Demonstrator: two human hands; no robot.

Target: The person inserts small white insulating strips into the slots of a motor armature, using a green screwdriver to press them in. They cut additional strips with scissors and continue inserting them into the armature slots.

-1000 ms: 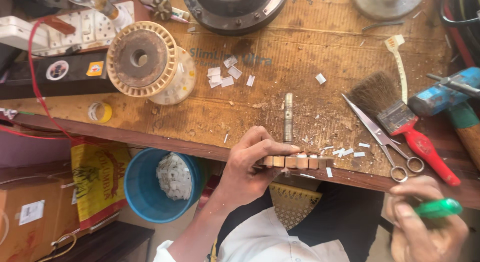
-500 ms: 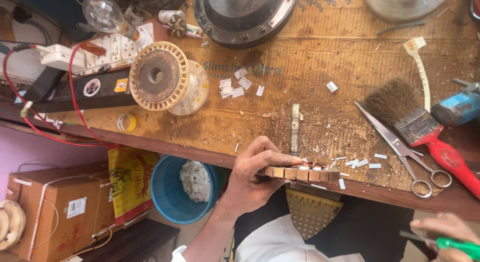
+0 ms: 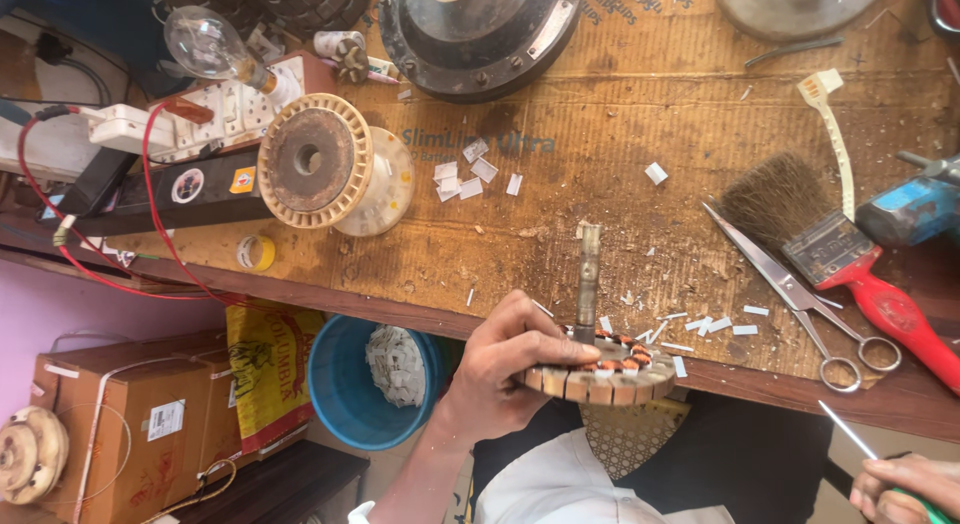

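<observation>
Fingers (image 3: 545, 336) of our left hand (image 3: 510, 369) grasp the wound stator (image 3: 605, 374) at the workbench (image 3: 600, 184) edge; our right hand (image 3: 905, 484) pinches a thin tool (image 3: 850, 431).

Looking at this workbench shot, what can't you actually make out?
- Head view: right hand is cut off by the bottom-right corner; only part of its thin green-handled tool shows.
- Left hand covers the near side of the round copper-wound motor stator.
- Dark round motor housing is cropped by the top edge.
- White scraps inside the blue plastic bucket are too small to identify, and the wooden bench edge hides part of the bucket.
</observation>
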